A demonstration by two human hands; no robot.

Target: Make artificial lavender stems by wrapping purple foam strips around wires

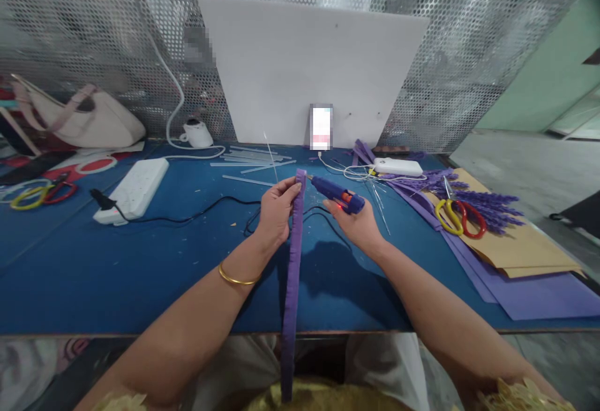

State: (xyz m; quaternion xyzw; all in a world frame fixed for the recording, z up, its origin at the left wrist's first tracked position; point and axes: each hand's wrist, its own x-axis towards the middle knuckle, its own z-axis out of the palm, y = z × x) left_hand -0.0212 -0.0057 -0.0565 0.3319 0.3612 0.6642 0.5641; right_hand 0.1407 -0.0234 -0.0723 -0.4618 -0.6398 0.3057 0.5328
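Pinched near its top end in my left hand (275, 211) is a long purple strip (293, 273), which hangs down past the table's front edge toward my lap. My right hand (357, 227) grips a blue glue gun (335, 193) with an orange part and a small red light. The gun's nozzle points left, at or very near the strip's upper end; whether it touches I cannot tell. A black cord runs across the table behind my left hand. Beyond the hands lie several translucent glue sticks (253, 158).
Left are a white power strip (135, 189), scissors (44, 193), a mug (197, 134) and a handbag (84, 111). A phone (321, 127) leans against a white board (319, 67). Right are a power bank (398, 167), purple flowers (492, 205), scissors (459, 217) and brown and purple sheets (553, 295).
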